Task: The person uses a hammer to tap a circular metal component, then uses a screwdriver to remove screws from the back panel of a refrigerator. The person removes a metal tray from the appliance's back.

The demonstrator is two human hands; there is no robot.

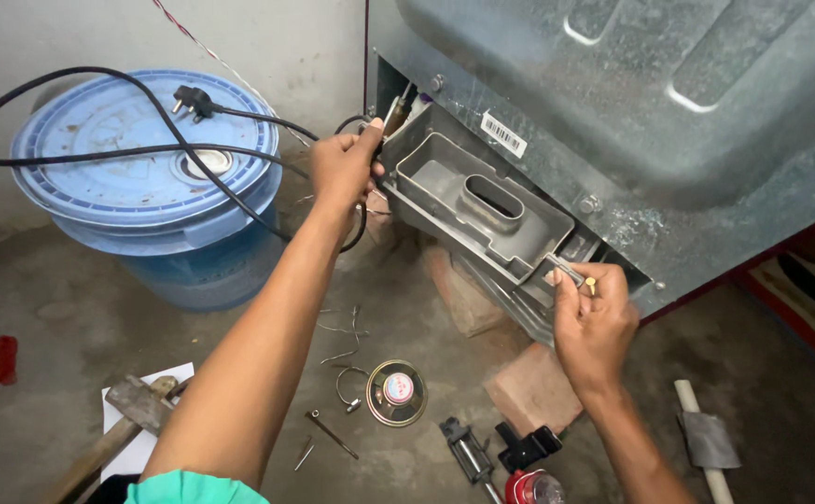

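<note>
- While you are looking down at the back of the tilted grey appliance (668, 121), your left hand (344, 168) is closing around the black power cable (127, 149) at the upper left corner of the grey plastic tray (482, 205).
- Your right hand (596, 322) is pinching the tray's lower right end, fingers curled shut on its edge, with a small yellow-tipped piece (591, 284) showing just beside the fingertips.
- That tray is sitting against the underside of the appliance's rear, its long axis slanting from upper left down to lower right, and its open side with the oval slot is facing toward you.
- From your left fist, the cable is looping out across the lid of the blue drum (146, 177), and its plug (193, 100) is lying on that lid with the pins pointing left.
- Under the appliance, reddish bricks (530, 387) are sitting on the concrete floor (34, 317), just below your right wrist.
- Between your forearms, a round loudspeaker (396, 392) is lying face down, with loose wire bits and a screw near it.
- Near the bottom edge, a hammer (137, 406) is resting on white paper at left, and a black and red tool (519, 457) is lying at right.
</note>
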